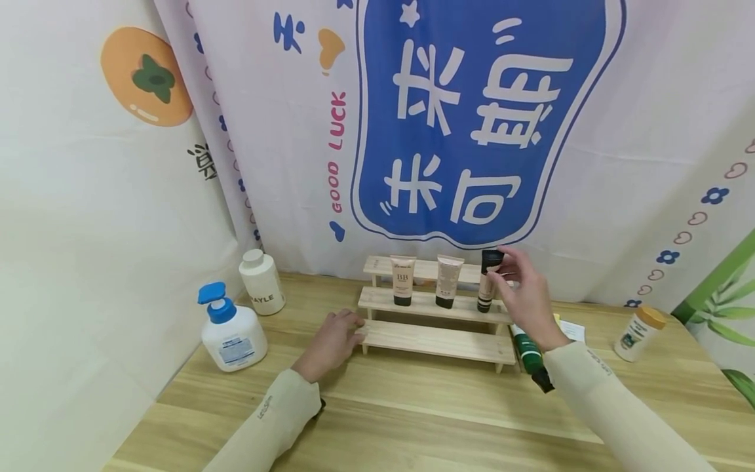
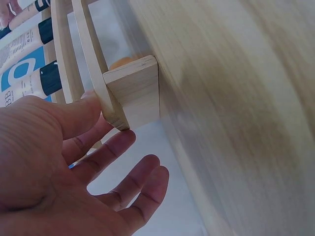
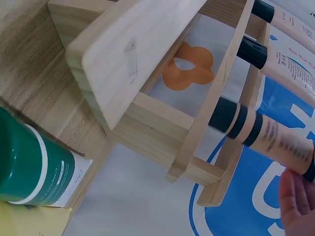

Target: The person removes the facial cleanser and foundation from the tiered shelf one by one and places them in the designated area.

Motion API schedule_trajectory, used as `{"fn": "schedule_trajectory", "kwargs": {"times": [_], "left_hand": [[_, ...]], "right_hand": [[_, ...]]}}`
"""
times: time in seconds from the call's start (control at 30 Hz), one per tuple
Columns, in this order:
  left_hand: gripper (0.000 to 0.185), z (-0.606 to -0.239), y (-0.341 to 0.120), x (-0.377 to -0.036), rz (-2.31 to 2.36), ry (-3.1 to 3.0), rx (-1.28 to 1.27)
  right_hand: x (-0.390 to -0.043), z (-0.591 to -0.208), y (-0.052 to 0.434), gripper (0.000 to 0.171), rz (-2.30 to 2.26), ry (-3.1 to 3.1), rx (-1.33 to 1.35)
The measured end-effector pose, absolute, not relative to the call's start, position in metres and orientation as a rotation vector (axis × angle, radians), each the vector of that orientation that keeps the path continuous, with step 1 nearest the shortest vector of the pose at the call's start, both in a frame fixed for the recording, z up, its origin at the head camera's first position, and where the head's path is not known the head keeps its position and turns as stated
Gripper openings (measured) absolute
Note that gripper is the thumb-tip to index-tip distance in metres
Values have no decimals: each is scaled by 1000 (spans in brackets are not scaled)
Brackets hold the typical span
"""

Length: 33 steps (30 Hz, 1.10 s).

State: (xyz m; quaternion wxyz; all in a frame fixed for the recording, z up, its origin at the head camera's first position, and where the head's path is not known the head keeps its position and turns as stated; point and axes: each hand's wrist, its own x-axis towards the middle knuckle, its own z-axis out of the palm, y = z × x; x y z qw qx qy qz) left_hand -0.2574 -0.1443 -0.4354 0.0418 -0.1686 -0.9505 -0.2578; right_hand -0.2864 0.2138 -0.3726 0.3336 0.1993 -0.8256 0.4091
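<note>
A three-step wooden display rack (image 1: 433, 339) stands on the table against the wall cloth. My left hand (image 1: 333, 342) holds the left end of its lowest board, thumb on one face and index finger at the other (image 2: 110, 128). At the right of the middle step, my right hand (image 1: 525, 295) pinches a peach tube with black bands (image 1: 485, 288) by its dark upper end. That tube is upright, its cap at the step (image 3: 261, 132). Two pink cosmetic tubes, a BB cream tube (image 1: 403, 278) and another tube (image 1: 448, 278), stand cap-down on the same step.
Left of the rack are a white pump bottle with a blue top (image 1: 234, 337) and a white bottle (image 1: 262, 282). A green tube (image 1: 527, 351) lies beside the rack's right end, partly under my right wrist. Farther right stands an orange-capped bottle (image 1: 639, 334).
</note>
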Motion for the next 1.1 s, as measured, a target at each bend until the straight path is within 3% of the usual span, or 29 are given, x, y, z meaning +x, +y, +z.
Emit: {"fn": "schedule_trajectory", "kwargs": {"times": [0.63, 0.93, 1.1], "left_hand": [[25, -438, -147, -259, -776, -2914, -507], [25, -438, -145, -261, -771, -2919, -506], [25, -438, -145, -261, -766, -2927, -508]], "right_hand": [[-221, -367, 263, 50, 773, -2264, 495], [-175, -383, 280, 29, 770, -2754, 414], [-164, -400, 281, 28, 855, -3008, 315]]}}
